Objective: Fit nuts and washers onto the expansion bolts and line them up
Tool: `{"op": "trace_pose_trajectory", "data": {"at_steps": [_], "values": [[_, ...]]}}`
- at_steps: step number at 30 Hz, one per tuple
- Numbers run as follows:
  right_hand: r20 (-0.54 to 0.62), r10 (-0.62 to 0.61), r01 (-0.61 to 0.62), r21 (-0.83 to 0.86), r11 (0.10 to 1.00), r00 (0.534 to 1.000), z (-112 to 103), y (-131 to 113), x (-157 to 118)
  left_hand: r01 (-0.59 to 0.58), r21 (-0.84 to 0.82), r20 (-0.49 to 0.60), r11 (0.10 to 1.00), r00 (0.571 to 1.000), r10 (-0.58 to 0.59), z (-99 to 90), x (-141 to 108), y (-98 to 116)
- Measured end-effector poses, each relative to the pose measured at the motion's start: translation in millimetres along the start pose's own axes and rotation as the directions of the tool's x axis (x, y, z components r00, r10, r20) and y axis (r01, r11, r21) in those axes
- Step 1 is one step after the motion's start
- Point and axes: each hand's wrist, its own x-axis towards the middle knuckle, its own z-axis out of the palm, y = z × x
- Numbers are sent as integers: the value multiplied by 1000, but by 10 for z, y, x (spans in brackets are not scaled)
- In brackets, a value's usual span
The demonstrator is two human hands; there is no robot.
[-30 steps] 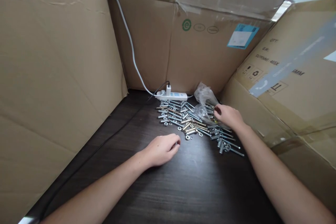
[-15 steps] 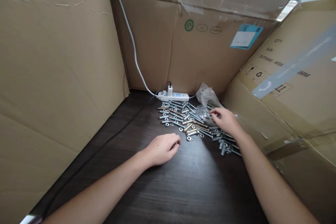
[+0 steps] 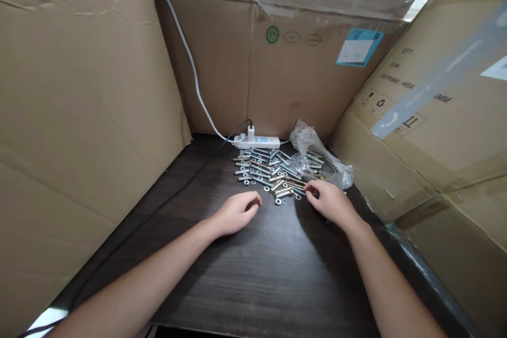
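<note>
My left hand [image 3: 236,213] is low over the dark table, just in front of the spread of hardware. Its fingers curl loosely, with a small gap between thumb and forefinger and nothing visible there. To the right, my right hand [image 3: 331,202] hovers at the near right side of the fasteners, thumb and forefinger apart; no held item shows. Silver and brass-coloured bolts with sleeves [image 3: 283,194] lie in slanting rows, among loose nuts [image 3: 278,202] and washers [image 3: 298,197]. My right hand and forearm hide the hardware at the lower right. A crumpled clear plastic bag [image 3: 307,140] lies behind that hand.
A white power strip [image 3: 259,142] with a plug stands behind the bolts. A white cable [image 3: 193,66] and a black cable [image 3: 170,196] run from it. Cardboard walls [image 3: 222,63] enclose the dark table [image 3: 245,280] at left, back and right.
My right hand has moved back from beside the plastic bag toward me, over the nearer bolts. My left hand stays about where it was over the table. The view has shifted slightly.
</note>
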Motion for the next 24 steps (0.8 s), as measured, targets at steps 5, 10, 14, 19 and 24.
{"op": "trace_pose_trajectory", "data": {"at_steps": [5,10,14,19,24], "values": [[44,-25,26,-13,1000,999,15,22,13,60,79,88,995,994,-67,-63,140,57],[69,-24,26,-23,999,997,58,0,15,-2,292,-8,956,1000,4,18,376,262],[78,-23,25,-26,999,997,77,-37,14,-101,387,-7,916,994,112,181,421,299],[32,-21,22,-42,999,999,30,16,9,-123,399,16,908,992,127,238,372,240],[-2,-17,17,-13,1000,1000,-15,100,12,-98,342,16,934,995,98,225,381,209]]}}
